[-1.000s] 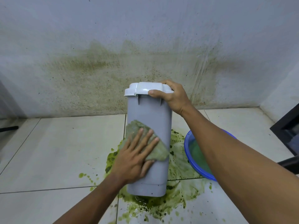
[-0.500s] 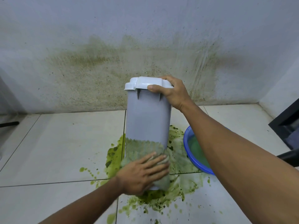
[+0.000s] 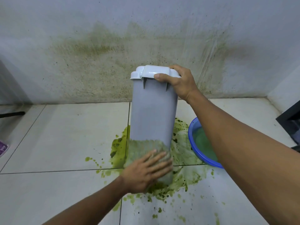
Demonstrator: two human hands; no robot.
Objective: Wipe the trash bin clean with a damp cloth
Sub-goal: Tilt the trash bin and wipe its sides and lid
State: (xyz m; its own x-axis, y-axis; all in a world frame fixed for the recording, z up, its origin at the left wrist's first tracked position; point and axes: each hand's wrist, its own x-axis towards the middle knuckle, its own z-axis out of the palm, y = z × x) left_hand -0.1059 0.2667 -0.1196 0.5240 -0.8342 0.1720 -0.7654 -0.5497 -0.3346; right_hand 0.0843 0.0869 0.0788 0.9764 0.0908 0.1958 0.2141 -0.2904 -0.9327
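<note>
A tall grey trash bin [image 3: 153, 111] with a white lid [image 3: 152, 71] stands on the tiled floor, leaning slightly. My right hand [image 3: 180, 82] grips the lid's right edge at the top. My left hand [image 3: 146, 172] presses a green-stained damp cloth [image 3: 142, 147] flat against the bin's lower front, fingers spread over it. The cloth hides the bottom of the bin.
Green slime [image 3: 183, 174] is spread on the floor tiles around the bin's base. A blue basin [image 3: 197, 153] of greenish water sits at the right, partly behind my right forearm. The wall [image 3: 97, 65] behind is stained green. A dark object [image 3: 290, 124] stands at the far right.
My left hand slid the cloth down from the bin's middle to its lower end, then stayed there. My right hand kept its grip on the lid.
</note>
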